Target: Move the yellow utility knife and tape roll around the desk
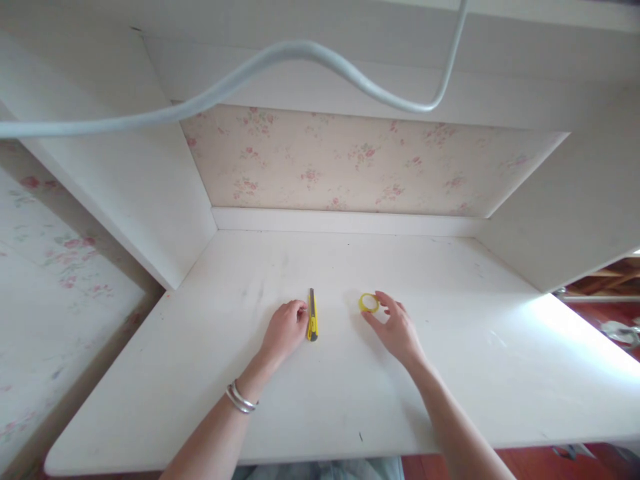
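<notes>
On the white desk lies a yellow box cutter (313, 319), upright in the view with its grey blade end pointing to the back. Just left of it rests my left hand (287, 328), its fingers curled in; what they hold, if anything, is hidden. A yellow roll of tape (361, 305) is at the fingertips of my right hand (396, 327), whose thumb and fingers are spread around its right side. Two silver bangles (241, 397) circle my left wrist.
The white desk (200, 373) has side panels left and right and a low ledge (345, 221) at the back. Floral wallpaper (340, 163) lies behind. A pale cable (310, 50) crosses the upper view. Red floor shows at the lower right.
</notes>
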Motion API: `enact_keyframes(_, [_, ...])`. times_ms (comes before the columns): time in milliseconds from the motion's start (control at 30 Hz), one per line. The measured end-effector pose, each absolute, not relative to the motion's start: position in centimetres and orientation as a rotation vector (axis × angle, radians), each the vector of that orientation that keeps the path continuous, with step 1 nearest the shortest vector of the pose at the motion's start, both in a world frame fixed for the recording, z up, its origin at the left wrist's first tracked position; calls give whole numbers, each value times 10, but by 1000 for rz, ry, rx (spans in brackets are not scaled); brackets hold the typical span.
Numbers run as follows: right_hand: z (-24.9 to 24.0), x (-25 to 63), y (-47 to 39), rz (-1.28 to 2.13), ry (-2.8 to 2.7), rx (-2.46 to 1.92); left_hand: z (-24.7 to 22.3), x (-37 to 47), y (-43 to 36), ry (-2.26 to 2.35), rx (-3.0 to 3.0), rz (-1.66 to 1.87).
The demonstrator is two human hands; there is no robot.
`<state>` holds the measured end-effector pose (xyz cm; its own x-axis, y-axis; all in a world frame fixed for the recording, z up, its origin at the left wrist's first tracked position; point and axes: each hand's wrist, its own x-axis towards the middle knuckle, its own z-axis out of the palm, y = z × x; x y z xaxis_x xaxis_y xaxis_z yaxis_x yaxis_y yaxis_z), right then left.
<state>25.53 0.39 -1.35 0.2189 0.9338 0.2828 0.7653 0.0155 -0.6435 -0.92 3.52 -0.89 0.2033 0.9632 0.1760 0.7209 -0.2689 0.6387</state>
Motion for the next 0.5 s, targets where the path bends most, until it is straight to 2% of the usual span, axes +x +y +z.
enact_keyframes(233, [-23, 369, -26, 132, -1495, -2002, 4, -3, 29, 1669, 2282, 591])
enact_keyframes(500, [-35, 390, -38, 208, -1548, -2069, 7, 1, 19, 1697, 2392, 421])
